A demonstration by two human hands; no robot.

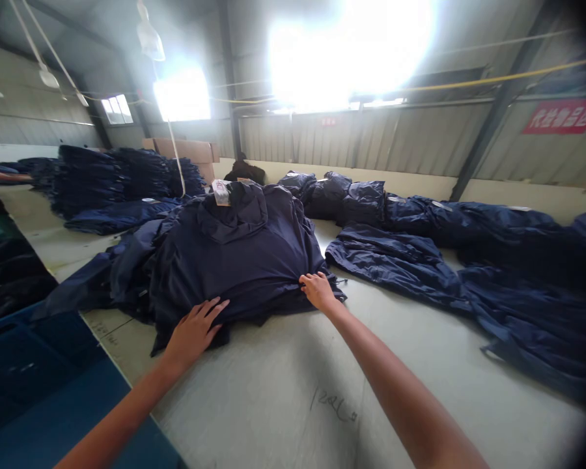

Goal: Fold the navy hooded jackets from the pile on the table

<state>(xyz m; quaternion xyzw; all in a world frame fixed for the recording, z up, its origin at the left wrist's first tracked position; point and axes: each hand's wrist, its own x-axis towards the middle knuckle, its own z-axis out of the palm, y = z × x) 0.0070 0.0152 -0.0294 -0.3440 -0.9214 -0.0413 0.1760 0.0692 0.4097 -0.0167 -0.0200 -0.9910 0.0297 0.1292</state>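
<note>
Navy and creased, the garment (241,264) lies on the tabletop (273,391), collar (234,218) away from us, so our left hand (191,332), spread open, apparently steadies its near edge while our right hand (316,290), pinching its side, likely draws it taut.

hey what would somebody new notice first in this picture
Probably the dark navy fabric garment at the centre, the person's bare left hand resting on its near part and bare right hand gripping its right side. Next, the glaring white window above and red rectangular sign at upper right.
</note>
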